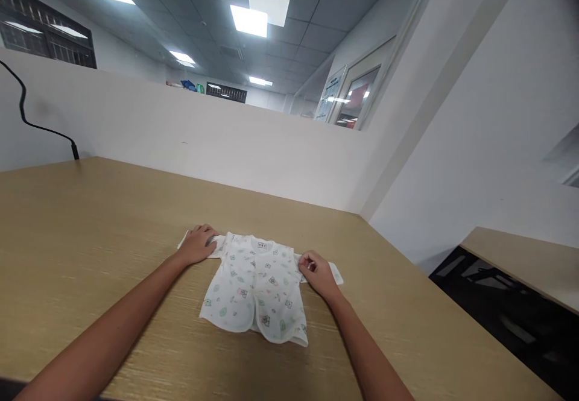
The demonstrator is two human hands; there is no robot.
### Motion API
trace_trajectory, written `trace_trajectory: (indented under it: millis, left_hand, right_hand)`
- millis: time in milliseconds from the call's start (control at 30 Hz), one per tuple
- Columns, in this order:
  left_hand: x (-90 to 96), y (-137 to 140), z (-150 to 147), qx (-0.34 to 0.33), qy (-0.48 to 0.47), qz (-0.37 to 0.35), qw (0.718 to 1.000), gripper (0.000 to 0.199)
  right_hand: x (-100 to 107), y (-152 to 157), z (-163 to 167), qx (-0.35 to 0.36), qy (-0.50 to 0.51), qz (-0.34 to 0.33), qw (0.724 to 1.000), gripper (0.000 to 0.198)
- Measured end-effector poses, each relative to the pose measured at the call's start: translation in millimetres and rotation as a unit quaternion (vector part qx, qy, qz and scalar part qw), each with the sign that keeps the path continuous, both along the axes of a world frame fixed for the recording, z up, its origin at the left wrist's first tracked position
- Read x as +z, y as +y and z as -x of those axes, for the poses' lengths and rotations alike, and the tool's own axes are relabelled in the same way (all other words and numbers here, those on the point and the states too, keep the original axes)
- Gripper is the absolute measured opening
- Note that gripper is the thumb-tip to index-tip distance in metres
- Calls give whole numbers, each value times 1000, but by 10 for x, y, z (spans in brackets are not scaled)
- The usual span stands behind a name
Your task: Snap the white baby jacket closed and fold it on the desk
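A small white baby shirt (253,280) with a green and pink animal print lies front side up on the wooden table (136,208). Its collar faces away from me, and its two front panels meet at the middle above a rounded hem. Across the left sleeve rests my left hand (198,244), fingers stretched out flat and covering part of the cloth. My right hand (318,269) is on the right sleeve, its thumb and index finger curled together in a pinch at the cloth. The sleeve's cuff shows beyond that hand.
A low white partition (226,142) runs along the table's far edge and meets a white wall on the right. A black cable (40,126) hangs down at the far left. Lower right, another wooden surface (525,256) stands above a dark gap.
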State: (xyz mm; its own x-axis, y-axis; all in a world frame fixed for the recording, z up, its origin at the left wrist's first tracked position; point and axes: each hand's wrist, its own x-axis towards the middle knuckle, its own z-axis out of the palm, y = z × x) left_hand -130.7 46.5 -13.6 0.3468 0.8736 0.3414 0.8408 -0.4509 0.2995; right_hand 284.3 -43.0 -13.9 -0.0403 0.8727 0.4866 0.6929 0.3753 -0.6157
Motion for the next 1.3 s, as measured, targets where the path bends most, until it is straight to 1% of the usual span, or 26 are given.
trace_trajectory:
  millis: [633,900,1033,1100,1300]
  left_hand:
    - [18,-20,-11,-2,-2,2,1000,33]
    - [-2,1,-6,-1,0,-2,1000,33]
    - [39,-22,-27,5,8,7,1000,35]
    - [54,-24,-38,6,11,8,1000,36]
    - [54,-20,-49,9,7,18,1000,34]
  right_hand:
    - [-16,10,-3,3,9,4,1000,6]
    - [-34,19,-15,2,2,0,1000,5]
    - [-33,11,-34,12,9,8,1000,8]
    - [-36,17,-43,3,7,4,1000,11]
    - [-57,50,-72,14,-13,23,1000,12]
